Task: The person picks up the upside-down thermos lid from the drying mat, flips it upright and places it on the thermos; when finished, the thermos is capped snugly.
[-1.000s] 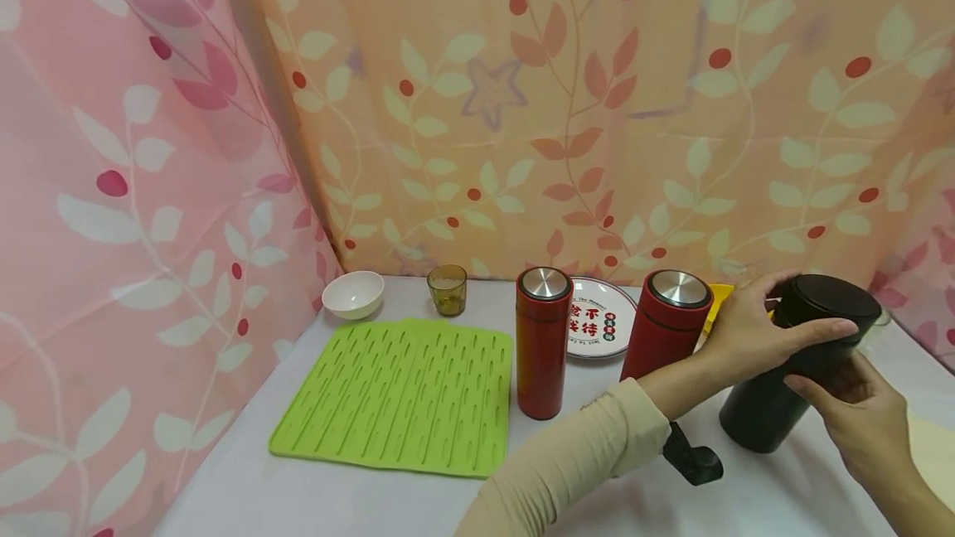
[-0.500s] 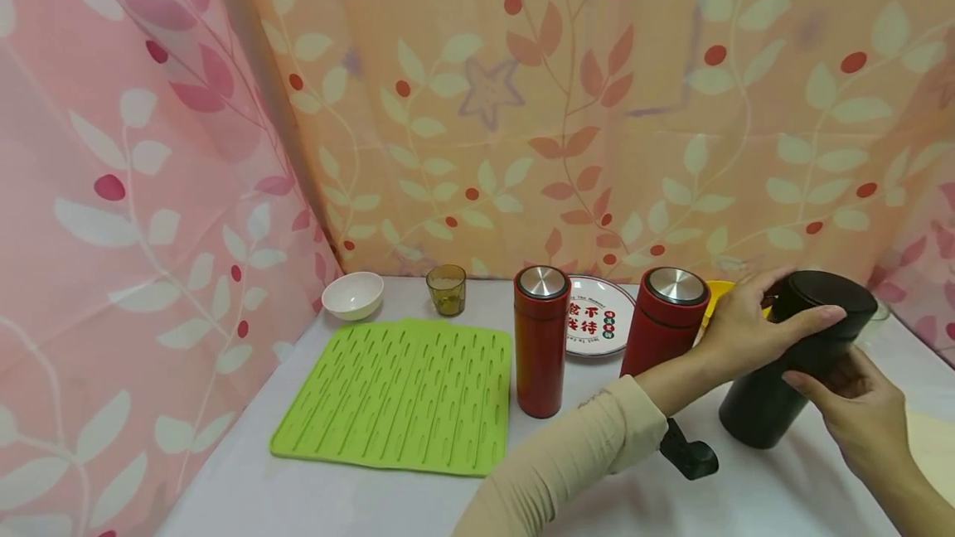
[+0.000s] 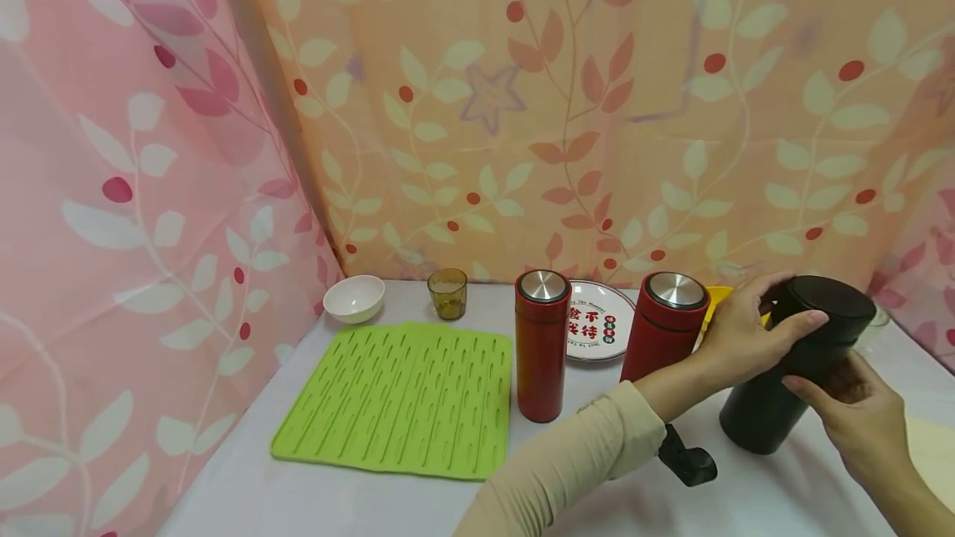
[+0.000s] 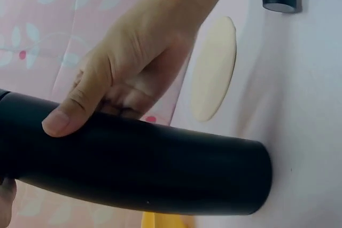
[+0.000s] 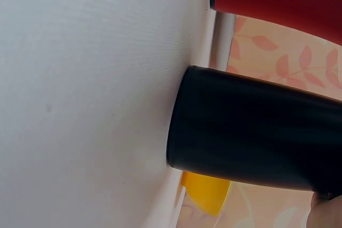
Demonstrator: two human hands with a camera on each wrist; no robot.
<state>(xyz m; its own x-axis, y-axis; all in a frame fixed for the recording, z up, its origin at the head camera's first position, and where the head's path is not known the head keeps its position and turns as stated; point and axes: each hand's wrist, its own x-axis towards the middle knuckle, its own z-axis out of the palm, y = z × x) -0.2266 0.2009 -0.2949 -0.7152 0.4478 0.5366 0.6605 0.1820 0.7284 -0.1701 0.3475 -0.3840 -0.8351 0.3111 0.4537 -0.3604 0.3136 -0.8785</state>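
Note:
A tall black thermos [image 3: 764,417] stands at the right of the table, leaning slightly in the head view. My left hand [image 3: 746,334] grips its dark lid [image 3: 831,301] at the top, thumb lying across the near side. Lower down, my right hand [image 3: 858,408] holds the bottle's body. In the left wrist view the right hand [image 4: 133,73] shows with its thumb pressed along the black thermos [image 4: 160,164]; its other fingers are hidden behind. The right wrist view has the base of the black thermos [image 5: 246,126] at the white tabletop.
Two red thermoses, one in the middle [image 3: 542,355] and one [image 3: 664,330] behind my left forearm, stand upright. Around them are a lettered plate [image 3: 597,326], a green ribbed mat [image 3: 403,404], a white bowl [image 3: 354,298], an amber glass [image 3: 448,295] and a yellow object [image 5: 208,190].
My left thumb has shifted a little leftward across the lid. The right hand keeps its hold on the thermos body, and the other things stay where they were.

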